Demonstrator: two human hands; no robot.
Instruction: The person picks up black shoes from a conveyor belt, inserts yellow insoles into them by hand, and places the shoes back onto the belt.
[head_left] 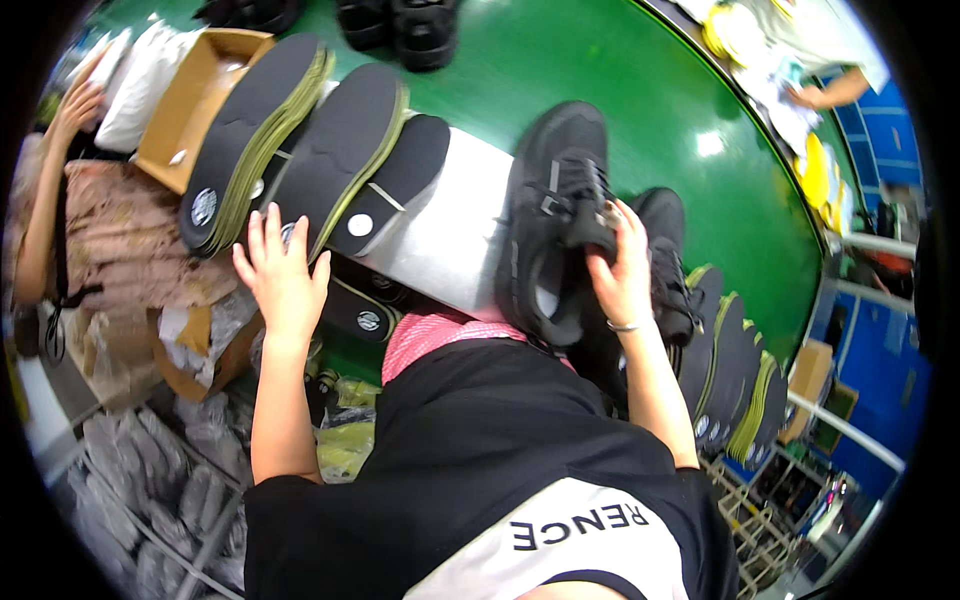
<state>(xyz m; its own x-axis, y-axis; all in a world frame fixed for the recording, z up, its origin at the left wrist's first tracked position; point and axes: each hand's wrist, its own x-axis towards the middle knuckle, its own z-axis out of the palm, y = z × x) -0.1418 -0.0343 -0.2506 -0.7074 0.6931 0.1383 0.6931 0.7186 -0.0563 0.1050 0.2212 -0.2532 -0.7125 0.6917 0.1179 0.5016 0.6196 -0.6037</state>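
Two hands, well apart: the left hand (pixel 283 285), fingers spread, lies nearer the middle stack of black insoles (pixel 345 150), at its heel end, the long axis slanting away rightward. The right hand (pixel 624 280) grips the tongue of a black lace-up shoe (pixel 538 215), toe pointing away, right of the stack.
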